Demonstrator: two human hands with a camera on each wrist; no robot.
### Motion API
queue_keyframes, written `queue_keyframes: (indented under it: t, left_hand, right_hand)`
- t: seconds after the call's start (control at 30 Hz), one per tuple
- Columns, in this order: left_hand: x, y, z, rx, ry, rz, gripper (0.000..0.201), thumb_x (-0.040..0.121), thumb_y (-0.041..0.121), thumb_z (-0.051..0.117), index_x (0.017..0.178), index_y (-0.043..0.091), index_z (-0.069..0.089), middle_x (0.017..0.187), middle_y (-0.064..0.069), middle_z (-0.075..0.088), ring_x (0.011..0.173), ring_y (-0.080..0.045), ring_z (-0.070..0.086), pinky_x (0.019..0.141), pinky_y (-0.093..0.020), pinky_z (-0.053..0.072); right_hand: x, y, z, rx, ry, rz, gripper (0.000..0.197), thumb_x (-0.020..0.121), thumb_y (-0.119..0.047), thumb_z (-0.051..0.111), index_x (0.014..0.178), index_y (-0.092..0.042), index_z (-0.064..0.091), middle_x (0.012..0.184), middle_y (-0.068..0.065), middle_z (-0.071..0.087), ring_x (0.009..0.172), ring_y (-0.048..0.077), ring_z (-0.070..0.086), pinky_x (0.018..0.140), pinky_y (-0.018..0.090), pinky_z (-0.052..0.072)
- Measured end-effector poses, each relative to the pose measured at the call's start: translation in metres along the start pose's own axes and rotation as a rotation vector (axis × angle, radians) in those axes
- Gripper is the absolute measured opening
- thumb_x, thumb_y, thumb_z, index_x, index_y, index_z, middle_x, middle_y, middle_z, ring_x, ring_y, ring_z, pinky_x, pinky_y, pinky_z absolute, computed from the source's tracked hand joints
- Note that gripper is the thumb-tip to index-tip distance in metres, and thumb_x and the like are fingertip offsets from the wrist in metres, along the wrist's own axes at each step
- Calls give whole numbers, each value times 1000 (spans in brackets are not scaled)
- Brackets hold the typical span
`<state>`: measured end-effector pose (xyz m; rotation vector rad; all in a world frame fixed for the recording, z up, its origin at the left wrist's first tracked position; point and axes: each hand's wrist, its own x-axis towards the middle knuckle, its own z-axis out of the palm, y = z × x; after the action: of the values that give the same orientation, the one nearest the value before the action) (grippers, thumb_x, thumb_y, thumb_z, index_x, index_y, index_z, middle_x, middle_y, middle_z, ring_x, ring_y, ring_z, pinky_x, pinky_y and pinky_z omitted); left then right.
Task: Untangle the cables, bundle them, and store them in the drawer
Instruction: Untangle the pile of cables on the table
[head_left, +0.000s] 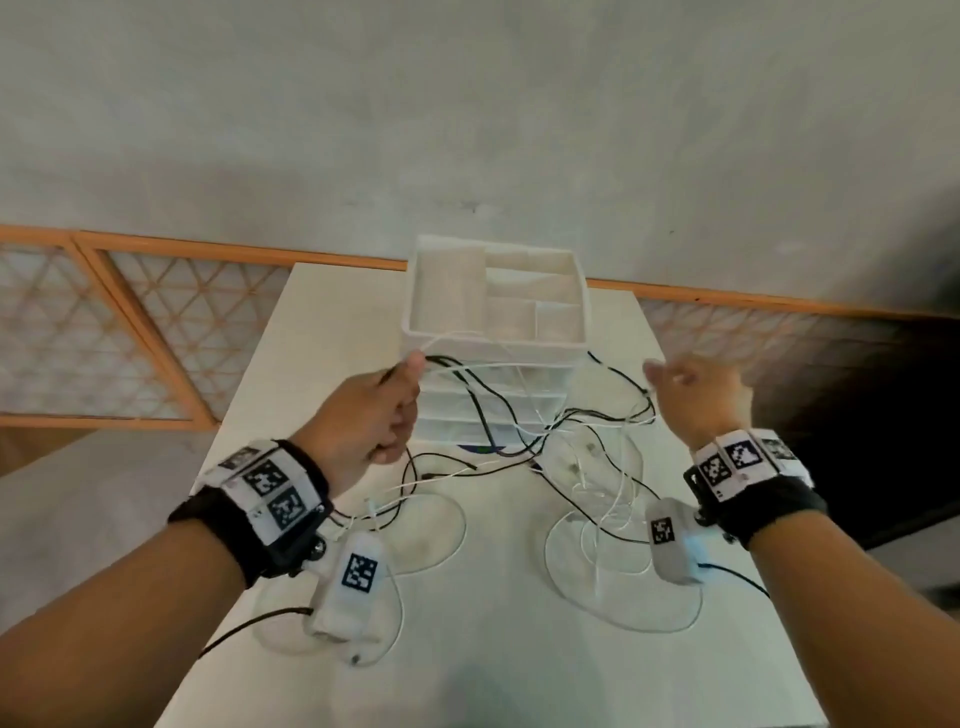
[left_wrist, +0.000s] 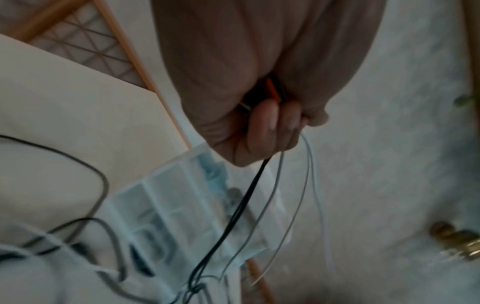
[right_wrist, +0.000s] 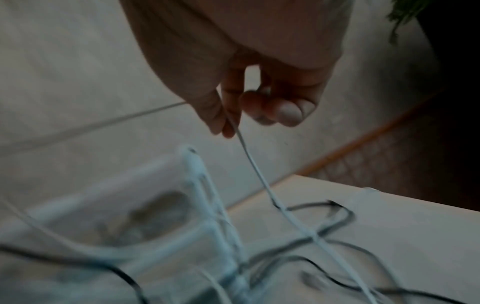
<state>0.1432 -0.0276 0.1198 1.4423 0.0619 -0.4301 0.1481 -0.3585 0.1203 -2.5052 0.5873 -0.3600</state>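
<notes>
your left hand (head_left: 376, 410) is gripping black and white cables (head_left: 511, 415) in a closed fist; your right hand (head_left: 693, 389) is pinching one white strand, lifting the tangle before the drawer unit (head_left: 496, 338).

A tangle of thin black cables (head_left: 498, 410) and white cables (head_left: 602, 499) is spread over the near and middle part of a pale table (head_left: 519, 675), with strands lifted off the surface and crossing one another in the air. Several black and white strands are drawn up to the left, and one white strand (right_wrist: 262, 181) is raised to the right. Loose white loops are lying flat nearer the front. A white drawer unit (head_left: 496, 332), with an open compartmented top tray, is set upright at the far middle, just behind the tangle.
</notes>
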Motion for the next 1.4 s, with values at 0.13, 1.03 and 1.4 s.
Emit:
queue_keyframes:
  t: [0.13,1.03,1.4]
  left_hand:
    - [7,33,14,-127,17,94,52,84,68,48,65,22,36,56,5,25,45,-11,19,40,-23,17]
    - [47,-22,46,594,170,-314,47,100,45,46,67,11,48,44,-1,48,39,-17,52,41,-21,41]
    - [49,-22,29,506,-14,-155,31,102,25,49,81,3,58,47,4,42,43,-20,47,49,-26,39]
  right_hand:
    - [21,62,28,-212,-311,234,37,94,-44,54,91,-13,74,81,10,73,79,31,70,78,38,58]
    - [100,-79,-69,758,-27,-634,21,102,-35,43,108,-24,59,147,-19,45,86,27,69,54,28,45]
    - [117,-60,-46,114,-164,-228,14,97,-27,51,101,-26,64,86,4,73,53,19,63,55,26,49]
